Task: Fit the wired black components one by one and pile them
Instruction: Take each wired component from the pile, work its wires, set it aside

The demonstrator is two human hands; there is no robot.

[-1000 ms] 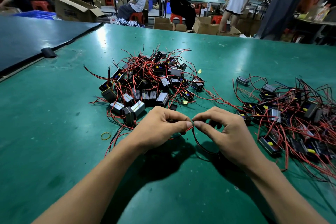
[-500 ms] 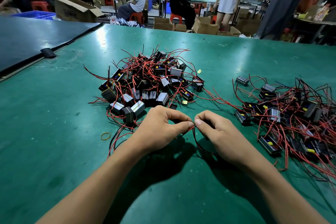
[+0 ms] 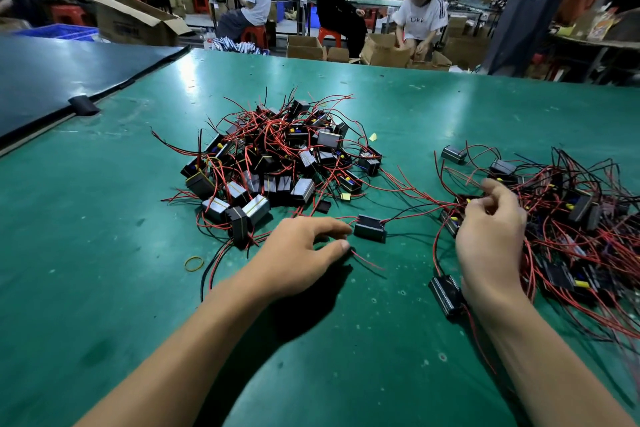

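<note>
Your hands have come apart; before, they pinched together in the middle. Now your right hand is at the tangled heap. It is blurry, so I cannot tell if it holds a wire. Your left hand lies loose and empty, just beside one black component on the green table. Pull one piece out slowly so its wires don't drag others. I think the loose one belongs on the middle pile.

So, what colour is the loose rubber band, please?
Yellow; the rubber band shows best in the head view.
</note>
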